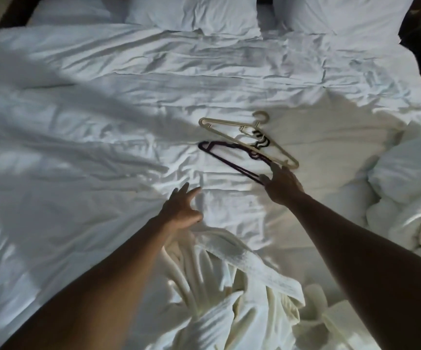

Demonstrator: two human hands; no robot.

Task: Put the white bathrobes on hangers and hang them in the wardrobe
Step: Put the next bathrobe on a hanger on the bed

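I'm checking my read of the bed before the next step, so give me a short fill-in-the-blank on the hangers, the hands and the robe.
1. The right hand grips the end of the ____ hanger.
2. The cream hanger lies partly ____ the dark one.
3. The left hand, fingers spread, holds ____.
4. The white bathrobe lies crumpled on the ____, nearest the camera.

Missing words: dark; over; nothing; bed
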